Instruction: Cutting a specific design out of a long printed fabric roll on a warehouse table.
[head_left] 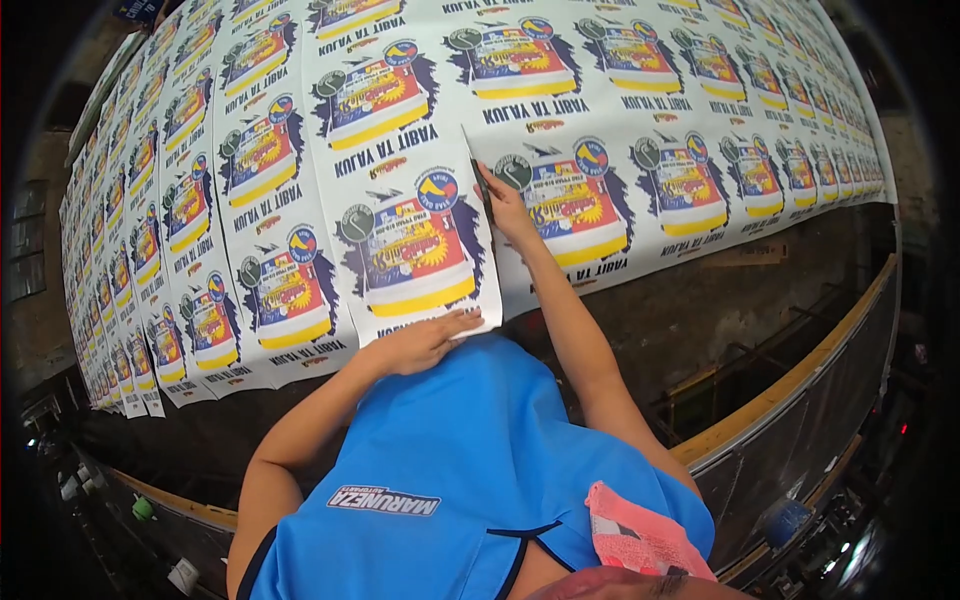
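A large white printed sheet [400, 150] with repeated colourful designs spreads before me, parted into strips on its left side. My right hand [508, 205] is closed round a slim, dark-handled cutting blade [482, 180], its thin tip pointing away from me. The blade lies at the far end of a slit between one strip and the uncut sheet on the right. My left hand [425, 342] rests on the near end of that strip [420, 260], fingers stretched out and lying flat by its bottom edge. Part of the blade's handle is hidden by my right fingers.
Several cut strips [285, 290] lie side by side at the left, their near ends hanging over the edge. A dark panel with a wooden-edged rail [780, 350] runs at the right. A small green object [143, 508] is at the lower left.
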